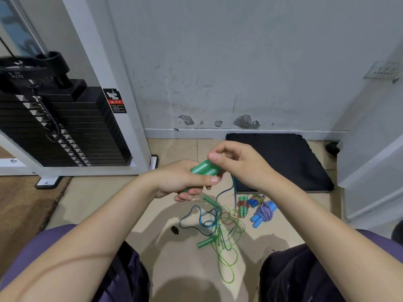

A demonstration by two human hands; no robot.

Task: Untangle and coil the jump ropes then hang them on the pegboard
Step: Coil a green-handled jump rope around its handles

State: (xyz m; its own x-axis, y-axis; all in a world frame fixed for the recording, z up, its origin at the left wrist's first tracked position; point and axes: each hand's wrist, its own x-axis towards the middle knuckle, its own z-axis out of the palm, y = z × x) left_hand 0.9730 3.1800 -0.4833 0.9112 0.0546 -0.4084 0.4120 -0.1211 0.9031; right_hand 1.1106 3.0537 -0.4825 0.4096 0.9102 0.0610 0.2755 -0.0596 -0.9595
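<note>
Handles [205,169] (two green ones, side by side) sit gripped in the left hand [185,182]; the right hand [235,162] pinches at their top end. Below both hands, tangled ropes [220,225] lie on the floor [109,203], coiled ropes [257,208] just right.

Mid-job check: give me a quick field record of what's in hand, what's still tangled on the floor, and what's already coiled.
left hand: grips two green handles side by side
right hand: pinches at the top ends of those handles
held rope: blue cord hangs down toward the floor
tangle: loose green and blue ropes on the floor, a green handle lying in them
coiled: three wrapped bundles beside the tangle, near the black mat
pegboard: not in view
</note>
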